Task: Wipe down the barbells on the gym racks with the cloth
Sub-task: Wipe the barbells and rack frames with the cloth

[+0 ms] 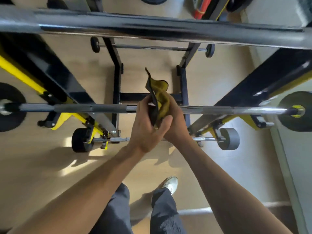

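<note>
I look straight down a black and yellow rack stacked with barbells. My left hand (148,125) and my right hand (175,119) are pressed together around an olive-yellow cloth (160,93), whose dark-edged end sticks up above them. Both hands are over the middle of a chrome barbell (84,108) that runs left to right with dark plates at its ends. Whether the cloth touches that bar I cannot tell. A thick, blurred bar (152,27) crosses the top of the view. A short barbell (211,139) with round weights lies lower down, partly hidden by my wrists.
Another small barbell (152,47) rests on the far black frame (116,78). Yellow-trimmed rack arms (55,92) slope in from both sides. Below are the tan floor, my dark trousers and a white shoe (170,183). A red and orange object (201,7) stands at the top right.
</note>
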